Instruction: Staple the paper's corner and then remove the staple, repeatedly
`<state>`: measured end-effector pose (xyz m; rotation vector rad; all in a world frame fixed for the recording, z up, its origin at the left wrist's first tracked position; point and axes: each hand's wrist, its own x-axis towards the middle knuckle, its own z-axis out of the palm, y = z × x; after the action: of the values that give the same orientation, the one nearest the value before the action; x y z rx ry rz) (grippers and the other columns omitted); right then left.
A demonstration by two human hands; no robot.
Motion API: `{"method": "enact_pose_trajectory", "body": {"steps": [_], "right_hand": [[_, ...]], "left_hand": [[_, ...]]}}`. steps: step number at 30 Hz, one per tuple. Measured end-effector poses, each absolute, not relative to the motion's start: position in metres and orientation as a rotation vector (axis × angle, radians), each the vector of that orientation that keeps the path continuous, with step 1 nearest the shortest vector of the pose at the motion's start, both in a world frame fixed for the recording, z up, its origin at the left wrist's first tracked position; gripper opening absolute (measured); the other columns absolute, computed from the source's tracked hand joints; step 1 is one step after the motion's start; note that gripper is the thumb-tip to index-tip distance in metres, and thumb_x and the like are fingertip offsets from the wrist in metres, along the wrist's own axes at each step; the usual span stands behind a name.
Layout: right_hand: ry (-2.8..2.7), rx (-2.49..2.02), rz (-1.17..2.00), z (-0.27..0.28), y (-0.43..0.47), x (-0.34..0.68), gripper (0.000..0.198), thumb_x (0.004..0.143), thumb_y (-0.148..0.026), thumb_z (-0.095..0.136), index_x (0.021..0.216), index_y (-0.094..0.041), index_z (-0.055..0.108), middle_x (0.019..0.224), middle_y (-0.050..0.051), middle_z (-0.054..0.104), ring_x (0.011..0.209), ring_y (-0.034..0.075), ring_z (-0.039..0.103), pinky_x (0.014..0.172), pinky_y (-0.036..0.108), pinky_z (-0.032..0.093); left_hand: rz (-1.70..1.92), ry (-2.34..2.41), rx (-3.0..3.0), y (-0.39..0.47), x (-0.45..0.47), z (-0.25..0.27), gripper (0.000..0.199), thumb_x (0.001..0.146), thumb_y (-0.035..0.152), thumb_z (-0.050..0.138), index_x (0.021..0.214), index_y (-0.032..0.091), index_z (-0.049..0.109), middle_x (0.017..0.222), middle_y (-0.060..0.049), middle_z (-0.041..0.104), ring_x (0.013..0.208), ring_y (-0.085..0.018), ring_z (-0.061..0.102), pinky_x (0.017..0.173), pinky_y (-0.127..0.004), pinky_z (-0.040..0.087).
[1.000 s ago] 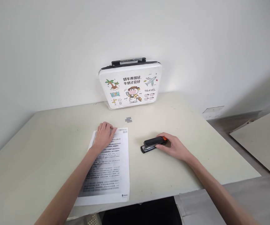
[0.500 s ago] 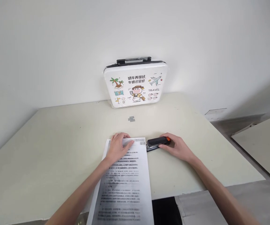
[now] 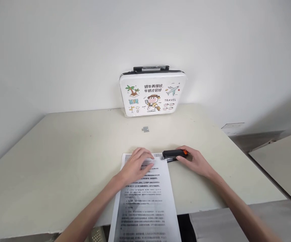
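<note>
Left hand (image 3: 138, 163): below centre, fingers bent, thumb apart
Right hand (image 3: 195, 162): right of centre, gripping
Left forearm (image 3: 95, 209): rising from bottom left
Right forearm (image 3: 236, 204): rising from bottom right

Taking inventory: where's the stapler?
In the head view, right of centre, the stapler is in the right hand, at the top right corner of the paper.

A plain white wall (image 3: 84, 50) rises behind the pale tabletop (image 3: 67, 151), dimmed by shadow toward the right (the light is otherwise soft). Low on it sits a rectangular plate (image 3: 233, 125). Grey floor (image 3: 218, 222) shows below; another pale surface (image 3: 281, 164) juts in at far right.
</note>
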<state>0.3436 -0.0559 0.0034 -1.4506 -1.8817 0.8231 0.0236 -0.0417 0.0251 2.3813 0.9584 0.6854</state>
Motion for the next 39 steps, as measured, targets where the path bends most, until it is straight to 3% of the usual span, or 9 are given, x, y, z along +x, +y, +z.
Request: {"method": "enact_pose_trajectory", "body": {"steps": [5, 9, 14, 26, 39], "right_hand": [[-1.857, -1.548, 0.789, 0.027, -0.049, 0.331, 0.042, 0.103, -0.06, 0.041, 0.11, -0.028, 0.069, 0.113, 0.007, 0.074, 0.092, 0.025, 0.065, 0.078, 0.038, 0.054], [-1.913, -1.556, 0.745, 0.036, -0.038, 0.308, 0.045, 0.106, -0.06, 0.035, 0.112, -0.029, 0.067, 0.12, 0.007, 0.072, 0.11, 0.028, 0.064, 0.093, 0.043, 0.052], [-2.033, -1.57, 0.67, 0.038, -0.026, 0.282, 0.045, 0.108, -0.056, 0.031, 0.112, -0.03, 0.067, 0.125, 0.005, 0.071, 0.124, 0.028, 0.06, 0.107, 0.047, 0.046], [-2.037, -1.85, 0.686, 0.047, -0.032, 0.267, 0.057, 0.107, -0.061, 0.019, 0.122, -0.032, 0.065, 0.14, 0.001, 0.065, 0.134, 0.027, 0.055, 0.11, 0.048, 0.044], [-2.117, -1.939, 0.528, 0.04, -0.03, 0.261, 0.051, 0.107, -0.054, 0.019, 0.115, -0.031, 0.065, 0.141, 0.0, 0.064, 0.131, 0.026, 0.058, 0.103, 0.046, 0.048]], "left_hand": [[0.494, 0.737, 2.547, -0.048, 0.018, 0.035, 0.038, 0.1, 0.045, 0.064, 0.135, 0.033, 0.062, 0.157, -0.006, 0.048, 0.151, -0.031, 0.034, 0.12, -0.053, 0.037], [0.478, 0.746, 2.642, -0.052, 0.023, 0.026, 0.051, 0.1, 0.052, 0.06, 0.147, 0.034, 0.055, 0.167, -0.007, 0.036, 0.156, -0.035, 0.026, 0.124, -0.06, 0.027], [0.533, 0.805, 2.652, -0.059, 0.03, 0.013, 0.053, 0.102, 0.054, 0.056, 0.151, 0.033, 0.051, 0.169, -0.008, 0.031, 0.157, -0.034, 0.025, 0.127, -0.06, 0.023], [0.51, 0.874, 2.673, -0.067, 0.038, 0.003, 0.051, 0.106, 0.057, 0.042, 0.149, 0.032, 0.052, 0.172, -0.005, 0.024, 0.158, -0.033, 0.021, 0.129, -0.056, 0.017], [0.512, 0.891, 2.668, -0.067, 0.04, 0.005, 0.049, 0.107, 0.055, 0.042, 0.148, 0.031, 0.053, 0.169, -0.007, 0.031, 0.157, -0.032, 0.023, 0.128, -0.055, 0.019]]}}
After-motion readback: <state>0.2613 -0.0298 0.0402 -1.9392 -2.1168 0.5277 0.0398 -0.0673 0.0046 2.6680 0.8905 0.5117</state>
